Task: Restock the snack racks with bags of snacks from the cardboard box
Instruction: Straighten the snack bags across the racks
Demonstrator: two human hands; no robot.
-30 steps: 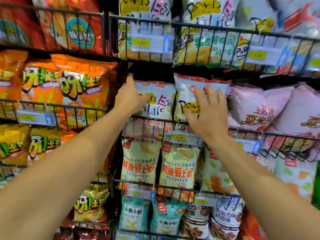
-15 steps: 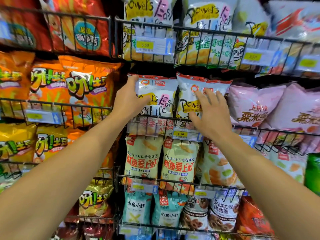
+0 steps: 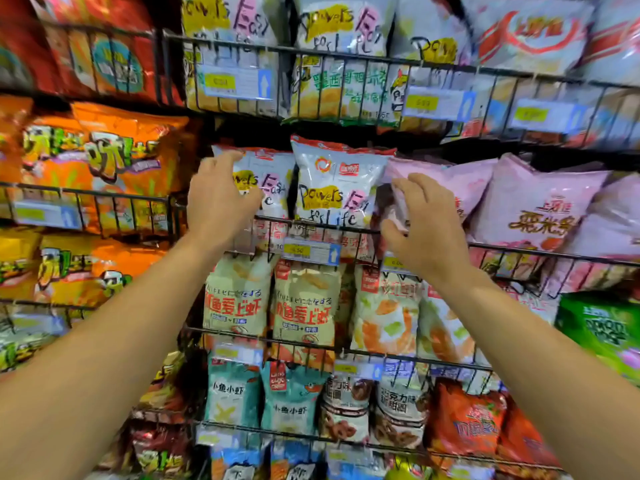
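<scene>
Two white "Powers Easy for life" snack bags stand side by side in the middle wire rack [image 3: 311, 226]. My left hand [image 3: 221, 199] grips the left white bag [image 3: 268, 183] at its upper left edge, with the thumb across the front. The right white bag [image 3: 334, 188] stands upright with no hand on it. My right hand [image 3: 427, 223] has loosely spread fingers that touch the left edge of a pink snack bag [image 3: 460, 188] next to it. The cardboard box is out of view.
Wire racks fill the whole view. Orange bags [image 3: 114, 157] sit to the left and more pink bags [image 3: 540, 206] to the right. White bags [image 3: 343, 74] fill the rack above, and cream bags [image 3: 304, 303] and teal bags [image 3: 291, 396] the racks below. Price tags [image 3: 311, 251] hang on the rails.
My right hand left the right white bag and moved right onto the pink bag's edge. My left hand stayed at the left white bag. The view shifted slightly.
</scene>
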